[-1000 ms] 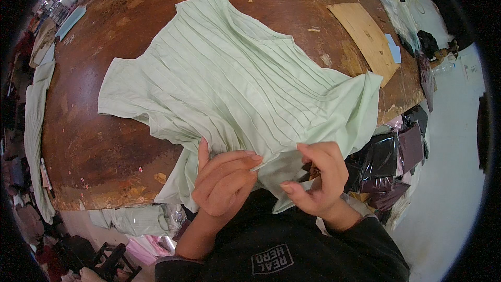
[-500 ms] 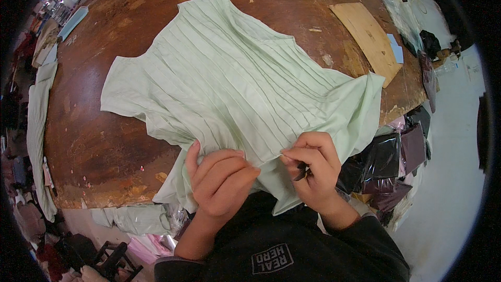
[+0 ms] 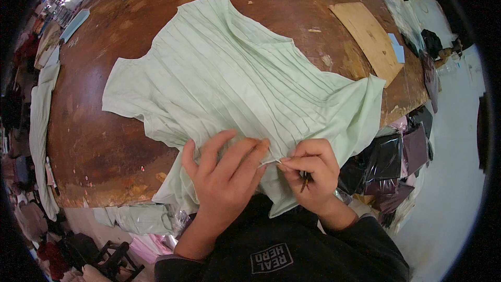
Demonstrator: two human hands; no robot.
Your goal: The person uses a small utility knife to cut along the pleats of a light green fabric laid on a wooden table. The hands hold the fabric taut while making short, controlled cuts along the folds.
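Note:
A pale green sleeveless top [image 3: 219,68] with pleats lies spread over the brown table, its lower edge gathered toward me. My left hand [image 3: 224,175] has its outer fingers spread over the cloth, while the thumb and index finger appear to hold the hem between them. Close on its right, my right hand [image 3: 315,172] pinches the same hem between thumb and index finger. A small dark tool with a metallic glint [image 3: 305,180] sits under its curled fingers; most of it is hidden. A short stretch of hem runs between the two hands.
The worn wooden table [image 3: 104,151] has a tan cardboard piece [image 3: 365,39] at right. Dark garments in clear plastic [image 3: 383,156] are stacked beyond its right edge. Folded pale green cloth [image 3: 42,125] lies along the left edge, with more packed cloth [image 3: 141,219] below the near edge.
My left hand has spread its fingers and shifted up and right over the cloth, nearer my right hand. The right hand has moved slightly down, still pinching the hem.

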